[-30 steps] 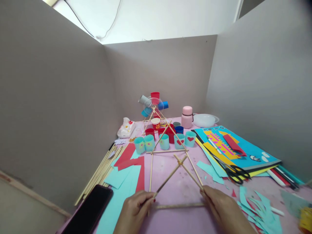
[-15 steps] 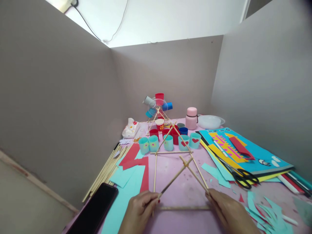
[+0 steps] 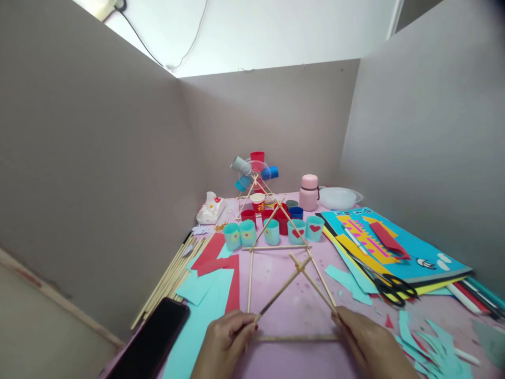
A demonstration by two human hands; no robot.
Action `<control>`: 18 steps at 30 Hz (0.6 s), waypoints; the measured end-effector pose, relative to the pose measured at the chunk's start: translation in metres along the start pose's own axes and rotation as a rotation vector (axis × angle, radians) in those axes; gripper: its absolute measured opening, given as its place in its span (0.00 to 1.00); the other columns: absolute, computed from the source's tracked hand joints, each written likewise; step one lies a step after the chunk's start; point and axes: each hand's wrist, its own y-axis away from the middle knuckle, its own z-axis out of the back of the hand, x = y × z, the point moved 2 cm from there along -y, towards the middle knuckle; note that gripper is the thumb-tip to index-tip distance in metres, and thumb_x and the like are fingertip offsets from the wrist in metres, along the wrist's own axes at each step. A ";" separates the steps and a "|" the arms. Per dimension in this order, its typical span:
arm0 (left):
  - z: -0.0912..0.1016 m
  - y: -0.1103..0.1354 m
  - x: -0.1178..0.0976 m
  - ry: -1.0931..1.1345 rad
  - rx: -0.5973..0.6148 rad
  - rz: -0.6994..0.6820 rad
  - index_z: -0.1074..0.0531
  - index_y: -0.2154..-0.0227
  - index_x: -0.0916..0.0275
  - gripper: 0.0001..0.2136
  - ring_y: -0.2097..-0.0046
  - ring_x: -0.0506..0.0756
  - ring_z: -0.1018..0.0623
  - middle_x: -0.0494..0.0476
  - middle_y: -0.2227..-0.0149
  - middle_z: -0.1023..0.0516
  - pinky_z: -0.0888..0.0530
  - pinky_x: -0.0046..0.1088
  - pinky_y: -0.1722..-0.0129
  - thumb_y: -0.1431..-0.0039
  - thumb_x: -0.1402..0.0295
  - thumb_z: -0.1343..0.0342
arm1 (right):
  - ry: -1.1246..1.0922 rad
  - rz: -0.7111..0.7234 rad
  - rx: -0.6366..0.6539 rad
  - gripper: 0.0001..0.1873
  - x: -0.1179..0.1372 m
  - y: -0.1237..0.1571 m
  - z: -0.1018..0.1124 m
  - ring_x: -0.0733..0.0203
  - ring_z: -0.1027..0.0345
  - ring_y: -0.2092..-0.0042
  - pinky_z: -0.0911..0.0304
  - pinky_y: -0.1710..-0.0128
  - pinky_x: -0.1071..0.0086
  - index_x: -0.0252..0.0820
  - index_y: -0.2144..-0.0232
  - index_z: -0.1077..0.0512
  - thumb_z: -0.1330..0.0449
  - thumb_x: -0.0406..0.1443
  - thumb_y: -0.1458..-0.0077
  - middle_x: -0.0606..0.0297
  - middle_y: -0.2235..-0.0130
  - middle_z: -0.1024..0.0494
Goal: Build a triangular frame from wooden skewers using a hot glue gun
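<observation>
A triangle of wooden sticks point(image 3: 300, 287) lies on the pink table point(image 3: 284, 300), its apex pointing away from me. My left hand point(image 3: 224, 345) pinches the triangle's left bottom corner. My right hand point(image 3: 373, 347) is closed on its right bottom corner. The bottom stick point(image 3: 295, 338) spans between the two hands. A second, larger stick frame point(image 3: 276, 237) lies just behind, joined to the first.
Teal paper cups with red hearts point(image 3: 272, 231) stand in a row, red and blue cups and a cup ferris wheel point(image 3: 254, 173) behind. Spare sticks point(image 3: 169, 279) and a black phone point(image 3: 152, 342) lie left. Scissors point(image 3: 389, 287), coloured paper point(image 3: 394, 242), a pink bottle point(image 3: 308, 192) sit right. Grey walls enclose the table.
The view shifted slightly between the earliest frame and now; both hands keep the same hold on the stick triangle's bottom corners.
</observation>
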 end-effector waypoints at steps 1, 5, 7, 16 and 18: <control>0.000 0.000 0.000 -0.001 -0.002 -0.001 0.23 0.70 0.57 0.08 0.70 0.49 0.22 0.50 0.71 0.20 0.28 0.18 0.69 0.43 0.68 0.48 | -0.003 -0.001 -0.003 0.17 0.000 0.000 0.000 0.56 0.23 0.65 0.29 0.69 0.72 0.39 0.66 0.26 0.55 0.28 0.47 0.54 0.65 0.19; -0.001 0.000 0.002 -0.016 0.003 -0.009 0.23 0.69 0.57 0.08 0.71 0.49 0.22 0.50 0.72 0.20 0.28 0.18 0.70 0.43 0.68 0.48 | -0.008 -0.015 0.024 0.17 0.001 -0.002 0.000 0.55 0.23 0.65 0.29 0.69 0.71 0.40 0.68 0.26 0.55 0.29 0.46 0.54 0.63 0.19; -0.001 0.000 0.003 -0.027 0.003 -0.015 0.23 0.69 0.57 0.09 0.72 0.49 0.22 0.49 0.73 0.20 0.28 0.19 0.71 0.43 0.67 0.48 | -0.007 -0.032 0.053 0.17 0.002 -0.003 0.000 0.55 0.24 0.63 0.29 0.69 0.71 0.40 0.69 0.26 0.55 0.29 0.46 0.53 0.62 0.19; 0.001 -0.001 0.002 -0.018 -0.017 -0.036 0.23 0.69 0.57 0.08 0.71 0.49 0.21 0.49 0.72 0.19 0.28 0.17 0.70 0.43 0.68 0.48 | -0.037 -0.067 0.134 0.16 -0.004 0.003 -0.007 0.56 0.24 0.62 0.31 0.69 0.72 0.41 0.64 0.28 0.56 0.31 0.42 0.54 0.59 0.21; 0.000 -0.001 0.003 -0.013 -0.011 -0.037 0.23 0.69 0.56 0.08 0.71 0.49 0.21 0.49 0.72 0.19 0.28 0.17 0.70 0.43 0.68 0.48 | -0.042 -0.068 0.130 0.16 -0.005 0.003 -0.008 0.57 0.25 0.63 0.32 0.69 0.72 0.41 0.64 0.28 0.56 0.31 0.42 0.54 0.60 0.20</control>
